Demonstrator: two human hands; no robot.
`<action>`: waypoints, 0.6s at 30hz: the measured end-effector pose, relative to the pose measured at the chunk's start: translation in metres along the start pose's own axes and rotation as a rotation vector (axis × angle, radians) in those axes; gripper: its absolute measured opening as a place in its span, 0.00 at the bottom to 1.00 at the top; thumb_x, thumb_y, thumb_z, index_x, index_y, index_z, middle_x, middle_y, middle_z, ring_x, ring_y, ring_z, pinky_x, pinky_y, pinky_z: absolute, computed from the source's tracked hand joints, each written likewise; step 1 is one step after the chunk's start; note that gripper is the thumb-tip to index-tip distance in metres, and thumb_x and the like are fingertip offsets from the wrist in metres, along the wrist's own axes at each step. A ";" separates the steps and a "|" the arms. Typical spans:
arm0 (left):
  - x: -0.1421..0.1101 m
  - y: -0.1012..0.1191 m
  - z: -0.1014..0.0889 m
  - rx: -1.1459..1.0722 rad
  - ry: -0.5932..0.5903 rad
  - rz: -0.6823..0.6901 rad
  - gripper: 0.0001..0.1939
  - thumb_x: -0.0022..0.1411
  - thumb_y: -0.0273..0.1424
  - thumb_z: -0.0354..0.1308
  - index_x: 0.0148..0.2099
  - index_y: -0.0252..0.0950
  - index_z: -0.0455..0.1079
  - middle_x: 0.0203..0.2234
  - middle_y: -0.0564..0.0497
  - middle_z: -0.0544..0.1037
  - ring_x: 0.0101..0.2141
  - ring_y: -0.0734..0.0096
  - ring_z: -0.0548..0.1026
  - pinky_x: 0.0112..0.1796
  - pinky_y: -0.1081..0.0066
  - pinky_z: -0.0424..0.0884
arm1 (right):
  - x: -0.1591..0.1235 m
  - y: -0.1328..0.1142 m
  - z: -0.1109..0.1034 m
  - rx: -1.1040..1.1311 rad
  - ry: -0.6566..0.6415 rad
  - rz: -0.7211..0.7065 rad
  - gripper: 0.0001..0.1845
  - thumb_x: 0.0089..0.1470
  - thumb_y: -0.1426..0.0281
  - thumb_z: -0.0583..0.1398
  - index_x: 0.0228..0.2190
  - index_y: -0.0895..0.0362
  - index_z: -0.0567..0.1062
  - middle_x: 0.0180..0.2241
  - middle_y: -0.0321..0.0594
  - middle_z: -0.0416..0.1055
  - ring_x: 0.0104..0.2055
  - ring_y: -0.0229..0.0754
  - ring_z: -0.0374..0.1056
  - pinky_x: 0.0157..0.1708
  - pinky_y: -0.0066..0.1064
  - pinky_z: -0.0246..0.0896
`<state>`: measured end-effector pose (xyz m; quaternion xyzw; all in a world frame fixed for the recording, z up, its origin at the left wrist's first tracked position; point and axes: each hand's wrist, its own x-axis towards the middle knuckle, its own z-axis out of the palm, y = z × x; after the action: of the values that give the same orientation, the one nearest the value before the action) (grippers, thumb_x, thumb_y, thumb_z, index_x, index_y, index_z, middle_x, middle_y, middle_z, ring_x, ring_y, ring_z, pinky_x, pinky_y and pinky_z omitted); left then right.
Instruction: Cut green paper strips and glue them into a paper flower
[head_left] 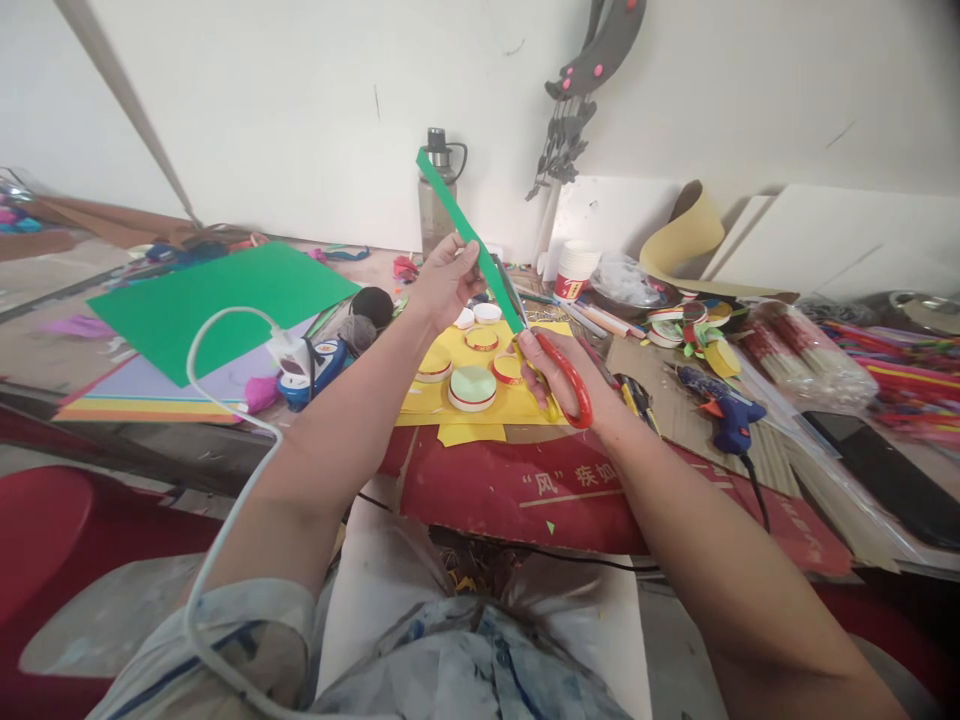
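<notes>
My left hand [444, 280] pinches a long narrow green paper strip [457, 222] that rises up and to the left, above the table. My right hand [551, 375] grips red-handled scissors [568, 380], with the blades at the strip's lower end near the yellow paper [480, 400]. Below the hands, several round white lids with red rims [472, 388] lie on that yellow sheet.
A large green sheet [217, 300] lies on coloured paper at left, beside a white cable [225, 330] and a blue tape dispenser [315, 370]. A bottle [437, 200] stands at the wall. A blue glue gun [724, 410], stick bundles [802, 360] and a black phone [885, 470] lie right.
</notes>
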<state>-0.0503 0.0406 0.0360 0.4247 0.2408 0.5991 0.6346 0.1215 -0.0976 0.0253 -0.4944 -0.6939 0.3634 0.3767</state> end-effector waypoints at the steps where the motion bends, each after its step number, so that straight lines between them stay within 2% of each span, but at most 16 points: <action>1: 0.000 0.000 0.000 -0.003 -0.002 0.003 0.09 0.68 0.34 0.67 0.46 0.42 0.71 0.22 0.60 0.75 0.22 0.81 0.74 0.25 0.79 0.68 | 0.000 -0.001 0.000 0.005 0.002 0.006 0.29 0.67 0.42 0.53 0.28 0.53 0.65 0.18 0.31 0.63 0.18 0.33 0.59 0.20 0.28 0.57; 14: 0.000 -0.001 0.000 -0.005 -0.004 0.000 0.08 0.68 0.33 0.67 0.43 0.41 0.70 0.23 0.60 0.75 0.23 0.80 0.76 0.25 0.79 0.67 | 0.002 0.008 0.003 0.049 0.018 -0.004 0.32 0.63 0.36 0.54 0.29 0.52 0.64 0.18 0.30 0.62 0.16 0.34 0.57 0.17 0.29 0.55; 18: 0.000 -0.001 0.001 0.000 0.006 -0.007 0.08 0.69 0.32 0.66 0.42 0.41 0.69 0.22 0.60 0.74 0.23 0.81 0.75 0.25 0.80 0.67 | 0.002 0.010 0.005 0.094 0.016 0.009 0.35 0.59 0.32 0.55 0.30 0.53 0.66 0.19 0.30 0.62 0.16 0.33 0.57 0.15 0.28 0.54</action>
<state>-0.0492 0.0402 0.0354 0.4220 0.2443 0.5981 0.6360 0.1211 -0.0939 0.0149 -0.4823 -0.6707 0.3935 0.4034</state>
